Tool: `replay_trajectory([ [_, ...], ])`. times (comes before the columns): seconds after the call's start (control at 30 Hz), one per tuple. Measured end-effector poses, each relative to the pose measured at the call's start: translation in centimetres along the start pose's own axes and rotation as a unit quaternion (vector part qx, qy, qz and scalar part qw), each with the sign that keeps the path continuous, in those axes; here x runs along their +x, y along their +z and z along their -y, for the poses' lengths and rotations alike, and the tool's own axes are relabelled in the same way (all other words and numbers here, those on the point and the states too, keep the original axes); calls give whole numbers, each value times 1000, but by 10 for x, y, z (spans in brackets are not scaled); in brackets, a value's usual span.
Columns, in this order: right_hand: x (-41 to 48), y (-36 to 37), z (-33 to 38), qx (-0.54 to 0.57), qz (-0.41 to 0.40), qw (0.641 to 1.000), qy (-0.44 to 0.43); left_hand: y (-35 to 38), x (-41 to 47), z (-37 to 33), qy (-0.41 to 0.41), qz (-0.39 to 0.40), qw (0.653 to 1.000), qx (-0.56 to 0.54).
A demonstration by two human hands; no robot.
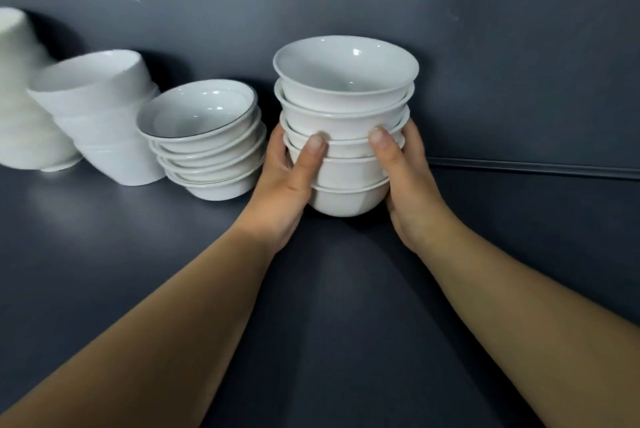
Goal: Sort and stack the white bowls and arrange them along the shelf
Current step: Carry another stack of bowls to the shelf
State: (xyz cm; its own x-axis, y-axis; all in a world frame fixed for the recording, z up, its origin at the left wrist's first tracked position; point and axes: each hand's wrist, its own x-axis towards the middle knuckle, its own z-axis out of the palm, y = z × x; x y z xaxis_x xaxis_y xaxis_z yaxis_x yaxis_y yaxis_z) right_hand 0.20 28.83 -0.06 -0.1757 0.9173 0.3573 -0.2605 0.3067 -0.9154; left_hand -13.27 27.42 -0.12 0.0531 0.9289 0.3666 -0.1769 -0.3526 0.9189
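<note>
The person has both hands closed around a stack of white bowls (346,136), the left hand (289,174) on its left flank and the right hand (403,178) on its right, thumbs pressed across the near side at about mid-height. The stack stands upright, its axis vertical, with its base at or just above the dark shelf (138,254); contact cannot be told. It sits far back, near the rear wall (485,46), and just right of a shallower stack of rimmed bowls (204,147), which leans leftward. Further left are two taller stacks, blurred. The open run of shelf lies to the right, so any shifting would likely go that way, both hands equally near.
</note>
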Motion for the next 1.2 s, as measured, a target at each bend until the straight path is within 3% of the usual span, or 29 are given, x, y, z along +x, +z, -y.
replay_trajectory([
  [0.27,-45,23,18,13,-10,1000,3,13,-57,-23,1,-98,995,-1],
  [0.57,-137,104,58,12,31,999,11,-27,-167,-84,42,-86,995,-1],
  [0.87,-207,308,75,79,101,992,-18,-160,-301,-206,94,-196,973,80],
  [1.2,-267,527,75,152,271,950,31,-305,-439,-307,140,-368,897,201],
])
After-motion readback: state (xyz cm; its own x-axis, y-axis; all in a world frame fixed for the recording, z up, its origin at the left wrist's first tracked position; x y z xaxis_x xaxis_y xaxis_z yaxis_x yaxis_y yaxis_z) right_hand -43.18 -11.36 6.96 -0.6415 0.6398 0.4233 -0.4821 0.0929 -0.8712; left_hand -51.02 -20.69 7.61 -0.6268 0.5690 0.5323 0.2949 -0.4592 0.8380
